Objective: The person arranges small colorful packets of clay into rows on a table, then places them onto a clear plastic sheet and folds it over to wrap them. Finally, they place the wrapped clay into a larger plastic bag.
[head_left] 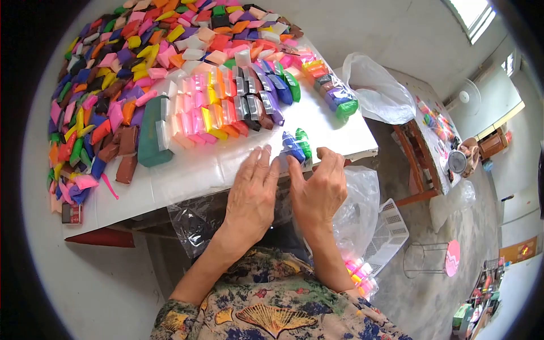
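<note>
Near the table's front edge, a blue packet (293, 146) and a green packet (304, 143) lie side by side in clear wrapping. My left hand (252, 184) is open, its fingers stretched flat on the white tabletop left of the blue packet. At the near ends of the two packets is my right hand (321, 187). Its thumb reaches the blue packet's lower end, and its bent forefinger is to the right, apart from the thumb. Behind my hands stand rows of colored packets (212, 113), running from pink through yellow, red and black to purple, blue and green.
A large heap of mixed packets (113, 68) covers the far left. A dark green block (152, 131) borders the rows. One bagged colored set (330, 85) lies at the right edge. Beyond it are a plastic bag (377, 88), a second table (422, 141) and a stool (451, 258).
</note>
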`<state>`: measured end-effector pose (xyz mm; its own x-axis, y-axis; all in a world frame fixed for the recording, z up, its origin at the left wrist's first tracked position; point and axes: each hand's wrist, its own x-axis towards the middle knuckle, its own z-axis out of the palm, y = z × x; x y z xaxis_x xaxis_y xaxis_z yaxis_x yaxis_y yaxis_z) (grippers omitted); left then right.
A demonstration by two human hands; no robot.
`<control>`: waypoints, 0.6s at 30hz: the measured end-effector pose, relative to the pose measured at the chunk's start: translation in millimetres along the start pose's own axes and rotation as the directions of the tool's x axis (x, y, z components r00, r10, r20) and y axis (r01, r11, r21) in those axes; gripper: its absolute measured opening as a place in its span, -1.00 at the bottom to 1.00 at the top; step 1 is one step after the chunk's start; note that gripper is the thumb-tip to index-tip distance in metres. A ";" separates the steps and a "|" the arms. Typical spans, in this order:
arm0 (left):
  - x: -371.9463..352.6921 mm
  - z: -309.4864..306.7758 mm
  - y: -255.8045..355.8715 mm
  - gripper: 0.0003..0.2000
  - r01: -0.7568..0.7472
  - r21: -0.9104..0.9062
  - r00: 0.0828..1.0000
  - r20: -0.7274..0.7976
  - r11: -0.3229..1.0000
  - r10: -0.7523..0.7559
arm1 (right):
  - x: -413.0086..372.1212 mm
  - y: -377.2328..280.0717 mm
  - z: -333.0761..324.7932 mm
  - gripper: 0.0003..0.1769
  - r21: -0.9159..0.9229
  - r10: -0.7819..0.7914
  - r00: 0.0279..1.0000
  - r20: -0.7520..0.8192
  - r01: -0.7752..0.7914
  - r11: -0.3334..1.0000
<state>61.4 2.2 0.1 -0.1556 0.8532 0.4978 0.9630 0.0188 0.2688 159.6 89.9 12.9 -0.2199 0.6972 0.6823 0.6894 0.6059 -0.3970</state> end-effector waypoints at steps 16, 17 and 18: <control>18.4 18.7 -0.9 -0.54 0.019 -0.391 0.987 -0.139 0.920 -0.079 | 0.0 7.9 -5.3 -0.65 0.377 0.144 0.967 0.210 -0.216 0.901; 19.3 18.5 -0.7 -0.54 0.014 -0.368 0.988 -0.136 0.930 -0.068 | -0.4 10.6 -3.0 -0.65 0.358 0.122 0.977 0.174 -0.179 0.917; 19.6 18.2 -1.2 -0.54 0.014 -0.355 0.990 -0.124 0.935 -0.062 | -0.3 12.4 -2.1 -0.64 0.337 0.100 0.985 0.139 -0.142 0.931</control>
<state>61.2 28.4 -5.4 -0.2413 0.7790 0.5788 0.8198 -0.1555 0.5511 169.6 96.4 9.0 -0.2438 0.8009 0.5469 0.4401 0.5939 -0.6735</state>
